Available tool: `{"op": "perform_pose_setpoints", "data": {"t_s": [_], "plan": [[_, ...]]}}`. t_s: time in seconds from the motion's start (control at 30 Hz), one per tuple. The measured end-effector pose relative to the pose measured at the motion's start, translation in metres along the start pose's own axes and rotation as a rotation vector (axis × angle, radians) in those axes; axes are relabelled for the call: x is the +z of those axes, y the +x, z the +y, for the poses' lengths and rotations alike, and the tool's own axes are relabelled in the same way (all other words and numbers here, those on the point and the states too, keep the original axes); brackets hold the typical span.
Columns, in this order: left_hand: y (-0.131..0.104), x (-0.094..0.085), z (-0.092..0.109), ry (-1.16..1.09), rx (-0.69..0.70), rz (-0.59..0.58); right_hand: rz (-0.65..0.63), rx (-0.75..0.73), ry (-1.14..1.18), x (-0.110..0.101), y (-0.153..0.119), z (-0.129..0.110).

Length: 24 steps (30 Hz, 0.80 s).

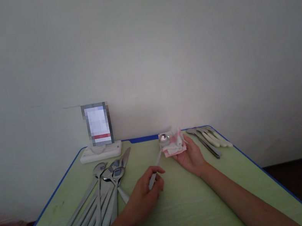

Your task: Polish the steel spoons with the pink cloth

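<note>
My left hand [149,191] is closed around the handle of a metal spoon [164,139], whose bowl points away from me. The bowl rests against a pink and white cloth [176,145]. My right hand [191,156] holds that cloth from the right and below, its fingers partly hidden behind the fabric. To the left, a pile of metal cutlery [104,199], with long-handled spoons and a knife, lies partly under my left forearm. Just right of my right hand is a smaller group of cutlery [206,138], some with pale handles.
A phone [98,124] with a blurred screen stands on a white base [101,152] at the table's far left. The green table [186,215] has a blue edge and meets a plain wall [157,49] at the back.
</note>
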<state>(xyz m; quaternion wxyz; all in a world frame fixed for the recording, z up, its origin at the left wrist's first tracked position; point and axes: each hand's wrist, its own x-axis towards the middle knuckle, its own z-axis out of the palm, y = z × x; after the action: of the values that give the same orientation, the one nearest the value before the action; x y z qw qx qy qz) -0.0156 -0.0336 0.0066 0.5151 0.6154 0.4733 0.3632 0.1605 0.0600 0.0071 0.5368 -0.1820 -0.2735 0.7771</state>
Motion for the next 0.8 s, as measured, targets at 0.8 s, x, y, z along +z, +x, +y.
{"op": "perform_pose_setpoints", "data": {"t_s": [0.8], "plan": [[0.001,0.004,-0.003,0.084,0.027,-0.046,0.085,0.011,0.019,-0.004,0.004,0.003]]}}
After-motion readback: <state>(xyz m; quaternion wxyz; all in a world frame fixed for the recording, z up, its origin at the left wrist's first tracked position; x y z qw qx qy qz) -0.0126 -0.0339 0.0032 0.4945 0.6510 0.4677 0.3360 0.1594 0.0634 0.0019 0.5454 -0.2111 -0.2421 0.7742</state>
